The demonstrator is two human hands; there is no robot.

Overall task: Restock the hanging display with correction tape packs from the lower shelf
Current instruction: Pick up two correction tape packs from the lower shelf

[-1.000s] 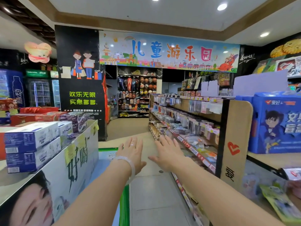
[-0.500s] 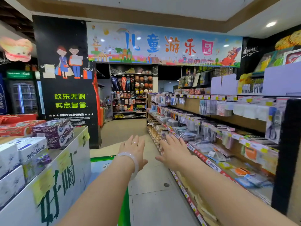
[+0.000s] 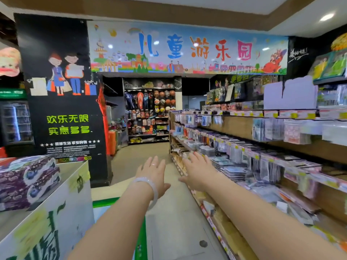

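Both my arms reach forward over the aisle floor. My left hand point(image 3: 155, 173), with a pale bangle on the wrist, is flat with straight fingers and holds nothing. My right hand point(image 3: 197, 171) is likewise spread and empty, close to the front edge of the stationery shelving point(image 3: 244, 151) on the right. That shelving carries hanging packs point(image 3: 266, 130) on hooks and flat packs on lower shelves point(image 3: 231, 171). The picture is too blurred to tell which packs are correction tape.
A white display stand point(image 3: 62, 203) with purple boxes point(image 3: 28, 179) stands close on the left. A black pillar with green writing point(image 3: 67, 124) rises behind it. The tiled aisle point(image 3: 174, 222) runs ahead towards a sports goods rack point(image 3: 150, 113).
The view has advanced along the aisle and turned; the left stand's stacked boxes and the right end panel have slid out of sight. Both hands stay spread and empty in front.
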